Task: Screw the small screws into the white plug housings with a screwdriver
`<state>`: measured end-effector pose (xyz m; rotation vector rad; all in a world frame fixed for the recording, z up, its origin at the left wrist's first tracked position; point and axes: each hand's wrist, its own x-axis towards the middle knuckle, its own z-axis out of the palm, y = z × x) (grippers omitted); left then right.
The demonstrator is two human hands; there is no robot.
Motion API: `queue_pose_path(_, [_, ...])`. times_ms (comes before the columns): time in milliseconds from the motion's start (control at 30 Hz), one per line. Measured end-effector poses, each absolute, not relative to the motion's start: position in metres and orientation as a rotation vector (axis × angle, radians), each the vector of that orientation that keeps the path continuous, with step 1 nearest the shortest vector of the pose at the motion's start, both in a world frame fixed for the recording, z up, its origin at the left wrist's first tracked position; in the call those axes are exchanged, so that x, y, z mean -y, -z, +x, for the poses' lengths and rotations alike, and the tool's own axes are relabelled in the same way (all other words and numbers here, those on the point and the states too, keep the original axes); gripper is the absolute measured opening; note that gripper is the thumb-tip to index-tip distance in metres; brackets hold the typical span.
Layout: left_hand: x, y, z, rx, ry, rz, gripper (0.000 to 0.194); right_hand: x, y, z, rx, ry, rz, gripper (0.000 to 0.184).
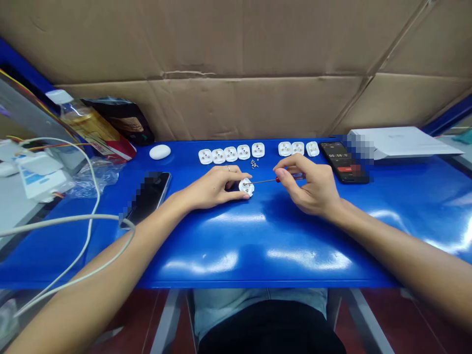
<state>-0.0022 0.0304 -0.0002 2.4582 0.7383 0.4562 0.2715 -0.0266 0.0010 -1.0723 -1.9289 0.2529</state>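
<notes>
Blue desk (236, 260) under both forearms. Black phone (147, 196) beside left wrist. Left hand (217, 187): narrow grip, fingers and thumb clasping round white plug (246, 187) against desk. Right hand (309, 184): narrow grip pinching red-handled screwdriver (285, 178), thin steel shaft (262, 181) reaching across, tip at plug face. Beyond: small heap of screws (254, 164), then eight white plugs (243, 152) in row, split in two groups. Far right, phone showing timer (339, 162). Cardboard sheets (236, 59) behind desk.

Tiny screws (254, 163), too small to tell
</notes>
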Motion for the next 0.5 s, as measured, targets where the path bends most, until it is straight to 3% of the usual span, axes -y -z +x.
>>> queue_pose_path(133, [-0.03,0.0002,-0.0018,-0.749,-0.449,2.451,0.049,0.0253,-0.0004,0.271,1.953,-0.251,-0.988,0.016])
queue_pose_path(267, [-0.0304,-0.0001,-0.0014,-0.762,-0.423,2.456,0.052,0.0254,-0.0006,0.2696,1.928,-0.212,-1.021,0.005])
queue_pose_path(500, [-0.0305,0.0007,-0.0024,-0.755,-0.435,2.469,0.052,0.0252,-0.0016,0.2737,2.016,-0.255,-0.995,0.005])
